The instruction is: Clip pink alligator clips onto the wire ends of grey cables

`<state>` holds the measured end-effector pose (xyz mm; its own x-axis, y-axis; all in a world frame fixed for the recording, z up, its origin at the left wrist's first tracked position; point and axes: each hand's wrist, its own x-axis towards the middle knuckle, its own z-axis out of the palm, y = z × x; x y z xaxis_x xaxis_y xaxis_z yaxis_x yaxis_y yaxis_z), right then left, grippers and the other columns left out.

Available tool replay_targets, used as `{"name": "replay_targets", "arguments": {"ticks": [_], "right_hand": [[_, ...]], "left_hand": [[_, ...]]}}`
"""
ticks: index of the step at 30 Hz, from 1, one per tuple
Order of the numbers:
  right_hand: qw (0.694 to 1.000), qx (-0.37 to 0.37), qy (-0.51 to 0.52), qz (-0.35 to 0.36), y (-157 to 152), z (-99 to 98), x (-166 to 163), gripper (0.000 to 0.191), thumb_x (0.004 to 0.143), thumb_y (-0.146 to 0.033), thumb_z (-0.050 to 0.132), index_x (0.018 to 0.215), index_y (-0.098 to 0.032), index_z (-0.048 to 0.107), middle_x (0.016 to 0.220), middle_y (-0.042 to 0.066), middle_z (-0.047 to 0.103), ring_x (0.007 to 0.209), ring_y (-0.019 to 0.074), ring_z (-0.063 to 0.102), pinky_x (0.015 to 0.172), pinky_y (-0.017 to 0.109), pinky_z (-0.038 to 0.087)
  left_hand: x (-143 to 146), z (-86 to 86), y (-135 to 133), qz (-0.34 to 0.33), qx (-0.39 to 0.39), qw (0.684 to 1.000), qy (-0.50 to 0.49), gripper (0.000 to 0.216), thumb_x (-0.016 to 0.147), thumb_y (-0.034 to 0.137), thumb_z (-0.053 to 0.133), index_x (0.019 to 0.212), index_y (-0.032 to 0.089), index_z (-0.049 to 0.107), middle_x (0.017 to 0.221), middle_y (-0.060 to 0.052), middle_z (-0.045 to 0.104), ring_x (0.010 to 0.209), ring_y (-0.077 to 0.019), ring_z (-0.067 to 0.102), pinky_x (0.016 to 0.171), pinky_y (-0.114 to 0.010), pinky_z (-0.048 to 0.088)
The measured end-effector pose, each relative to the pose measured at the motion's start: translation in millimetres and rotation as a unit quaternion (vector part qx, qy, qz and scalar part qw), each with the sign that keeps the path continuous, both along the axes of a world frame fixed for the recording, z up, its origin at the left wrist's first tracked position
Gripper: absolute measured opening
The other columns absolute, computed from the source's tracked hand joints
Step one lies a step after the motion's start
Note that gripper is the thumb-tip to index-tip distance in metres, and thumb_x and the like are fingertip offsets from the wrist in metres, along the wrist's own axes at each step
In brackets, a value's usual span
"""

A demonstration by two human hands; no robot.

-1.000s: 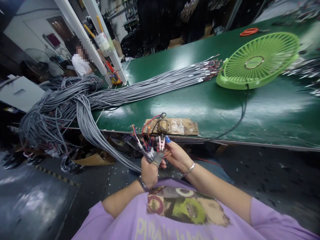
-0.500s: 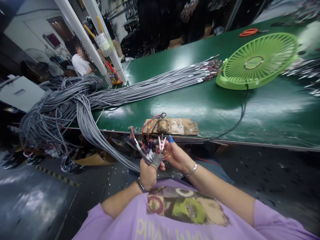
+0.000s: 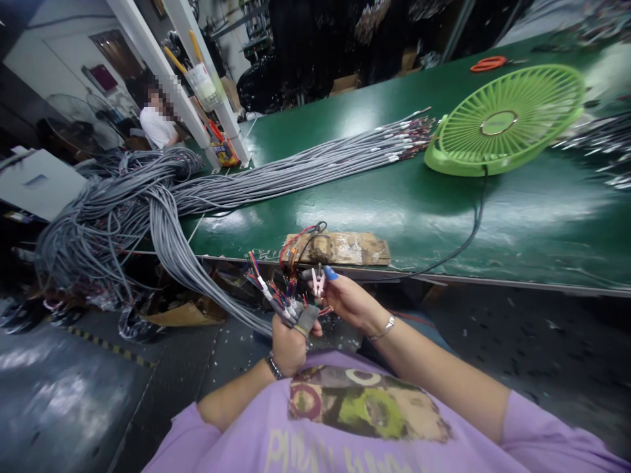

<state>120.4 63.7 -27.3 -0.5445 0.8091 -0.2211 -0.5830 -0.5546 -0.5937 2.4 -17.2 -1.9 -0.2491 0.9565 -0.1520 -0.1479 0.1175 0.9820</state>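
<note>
My left hand (image 3: pixel 288 345) is closed around the ends of several grey cables (image 3: pixel 279 302). Thin coloured wires fan out of their white-banded tips, and a grey cover wraps my left thumb. Just to the right, my right hand (image 3: pixel 352 303) pinches a small pale-pink clip (image 3: pixel 318 281) shaped like a clothes peg. Blue wrapping shows on one of its fingertips. A few reddish wire ends lie between the two hands; whether the clip touches them I cannot tell. The held cables run back left to a thick grey cable bundle (image 3: pixel 182 263) hanging over the table edge.
A worn wooden block (image 3: pixel 340 248) with red and black leads lies at the green table's (image 3: pixel 374 203) front edge. Behind it stretches a row of grey cables (image 3: pixel 305 161). A green fan (image 3: pixel 503 121) stands right, near orange-handled scissors (image 3: pixel 488 64). A person (image 3: pixel 158 125) is at back left.
My left hand with the cables has shifted slightly left and down, widening the gap to the clip. My right hand stays closed on the clip, almost in place.
</note>
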Motion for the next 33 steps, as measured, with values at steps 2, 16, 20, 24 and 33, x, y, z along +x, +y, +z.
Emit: {"name": "replay_targets", "arguments": {"ticks": [2, 16, 20, 24, 33], "right_hand": [[1.000, 0.000, -0.001, 0.003, 0.4, -2.0, -1.6, 0.032, 0.076, -0.047, 0.072, 0.080, -0.016, 0.067, 0.073, 0.004, 0.068, 0.063, 0.0135, 0.059, 0.057, 0.024, 0.046], [0.993, 0.031, 0.077, 0.088, -6.1, 10.9, -13.7, 0.058, 0.073, -0.067, 0.063, 0.101, -0.017, 0.059, 0.053, -0.003, 0.059, 0.035, 0.0178, 0.053, 0.035, 0.031, 0.041], [0.995, 0.018, 0.072, 0.072, -6.6, 7.8, -14.9, 0.056, 0.073, -0.065, 0.065, 0.104, -0.019, 0.059, 0.052, -0.005, 0.059, 0.033, 0.0180, 0.054, 0.033, 0.031, 0.041], [0.995, 0.014, 0.066, 0.067, -6.9, 4.1, -14.4, 0.055, 0.075, -0.064, 0.064, 0.107, -0.019, 0.059, 0.055, -0.004, 0.060, 0.034, 0.0163, 0.052, 0.035, 0.030, 0.041], [0.998, 0.024, 0.043, 0.025, -6.5, -0.5, -15.0, 0.052, 0.077, -0.064, 0.061, 0.098, -0.017, 0.062, 0.065, 0.001, 0.063, 0.047, 0.0128, 0.052, 0.046, 0.026, 0.042]], "left_hand": [[1.6, 1.9, 1.5, 0.013, -0.008, 1.000, -0.005, 0.042, 0.067, 0.053, 0.073, 0.052, 0.016, 0.061, 0.046, -0.001, 0.060, 0.041, -0.0123, 0.055, 0.045, -0.025, 0.049], [9.1, 6.5, 9.1, 0.036, -0.021, 0.999, -0.028, 0.038, 0.060, 0.047, 0.078, 0.052, 0.016, 0.058, 0.045, 0.000, 0.058, 0.039, -0.0119, 0.054, 0.042, -0.024, 0.049], [9.9, 6.3, 8.9, 0.038, -0.021, 0.999, -0.032, 0.038, 0.060, 0.047, 0.078, 0.053, 0.016, 0.059, 0.045, 0.000, 0.058, 0.039, -0.0113, 0.053, 0.041, -0.024, 0.048], [10.7, 5.4, 8.8, 0.030, -0.035, 0.999, -0.027, 0.038, 0.060, 0.048, 0.078, 0.054, 0.016, 0.059, 0.045, 0.001, 0.058, 0.040, -0.0111, 0.052, 0.041, -0.024, 0.048], [11.7, 10.0, 9.1, 0.023, -0.036, 0.999, -0.032, 0.040, 0.058, 0.049, 0.078, 0.052, 0.016, 0.058, 0.044, 0.001, 0.057, 0.038, -0.0110, 0.051, 0.040, -0.024, 0.048]]}}
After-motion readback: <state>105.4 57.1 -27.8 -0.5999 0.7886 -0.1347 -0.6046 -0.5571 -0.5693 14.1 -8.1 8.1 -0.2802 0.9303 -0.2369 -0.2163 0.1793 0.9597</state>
